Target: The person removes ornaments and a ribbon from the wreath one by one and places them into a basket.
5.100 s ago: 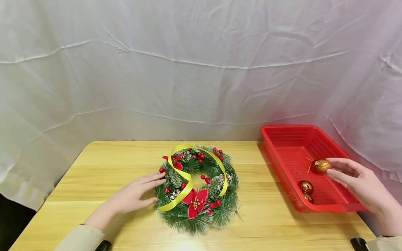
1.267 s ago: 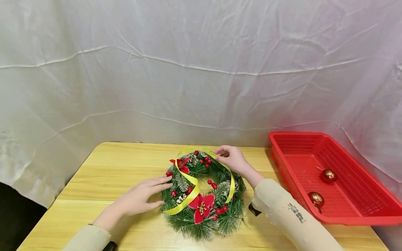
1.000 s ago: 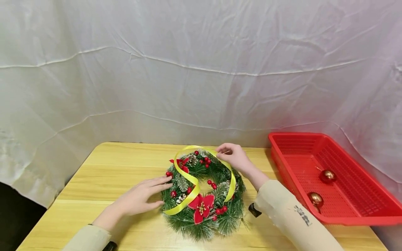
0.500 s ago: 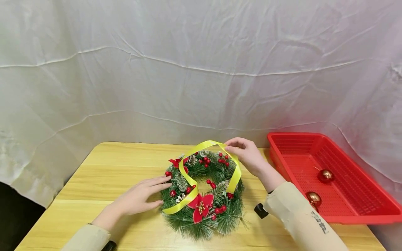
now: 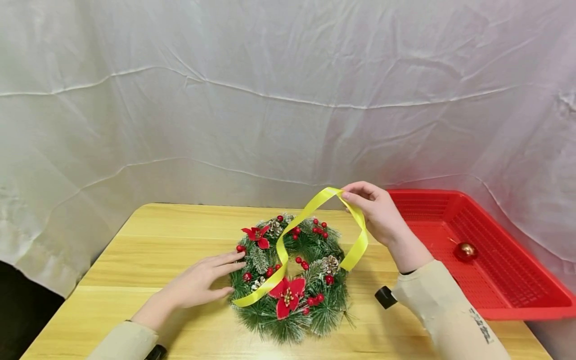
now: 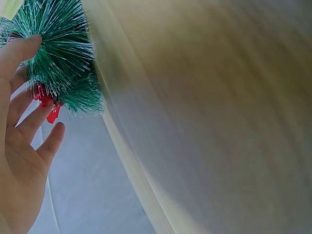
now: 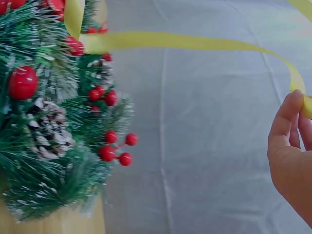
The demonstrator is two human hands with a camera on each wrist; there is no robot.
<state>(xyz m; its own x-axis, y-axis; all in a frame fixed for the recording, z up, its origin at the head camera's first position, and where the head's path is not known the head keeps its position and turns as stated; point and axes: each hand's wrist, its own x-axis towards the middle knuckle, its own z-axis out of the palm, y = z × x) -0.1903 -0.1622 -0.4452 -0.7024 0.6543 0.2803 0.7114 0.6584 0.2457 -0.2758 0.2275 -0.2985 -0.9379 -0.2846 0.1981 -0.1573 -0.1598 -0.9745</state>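
Observation:
A green wreath [image 5: 310, 307] with red flowers, berries and snow-tipped pine cones lies on the table. Above its right side, my right hand [image 5: 378, 212] pinches a yellow ribbon [image 5: 360, 247] between thumb and fingers. The ribbon arches up from the wreath, with one end still lying across the wreath's front left and the other hanging by its right edge. My left hand [image 5: 195, 282] rests its fingertips on the wreath's left edge, fingers stretched out. In the left wrist view, those fingers lie loosely along the green needles.
A red plastic basket [image 5: 513, 270] stands on the right of the wooden table [image 5: 148, 245], partly behind my right forearm. Inside it lies a shiny copper-gold ball ornament [image 5: 465, 251]. A pale cloth [image 5: 270, 125] hangs behind the table.
Earlier my right hand held a gold glittery ornament at the basket; lately it has lifted the ribbon up and rightward off the wreath. A second ball is now hidden. The left hand stays put.

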